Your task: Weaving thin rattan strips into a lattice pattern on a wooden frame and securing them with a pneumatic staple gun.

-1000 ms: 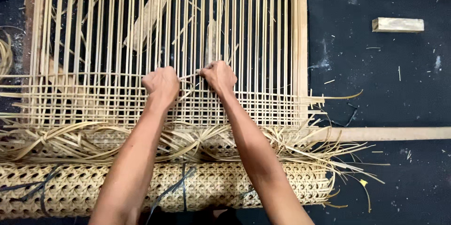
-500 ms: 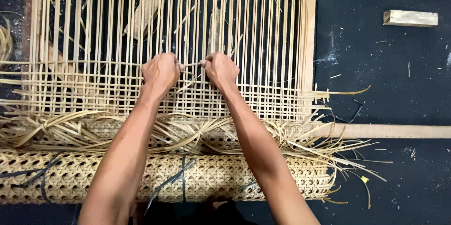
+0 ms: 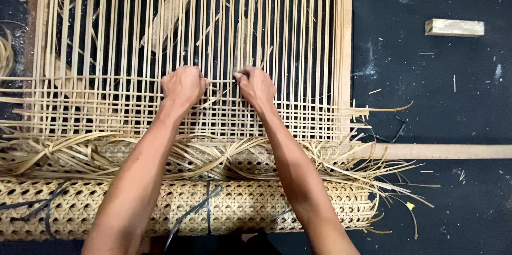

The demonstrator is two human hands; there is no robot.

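A wooden weaving frame [image 3: 342, 47] strung with many upright cane strands lies on a dark floor. Crosswise strands fill its lower part. My left hand [image 3: 183, 85] and my right hand [image 3: 256, 85] rest side by side on the weave near its middle. Both pinch one thin horizontal cane strand [image 3: 220, 81] that spans the small gap between them and runs through the uprights. A loop of the same strand curls just below the left hand's fingers.
A roll of finished woven cane [image 3: 224, 207], tied with dark cord, lies across the near edge. Loose cane ends [image 3: 384, 172] splay out at right. A small wood block [image 3: 454, 27] and a long wood batten [image 3: 442, 151] lie on the floor.
The hands have stayed together on the same strand; the view has shifted slightly, and the loop under the left hand has become more visible.
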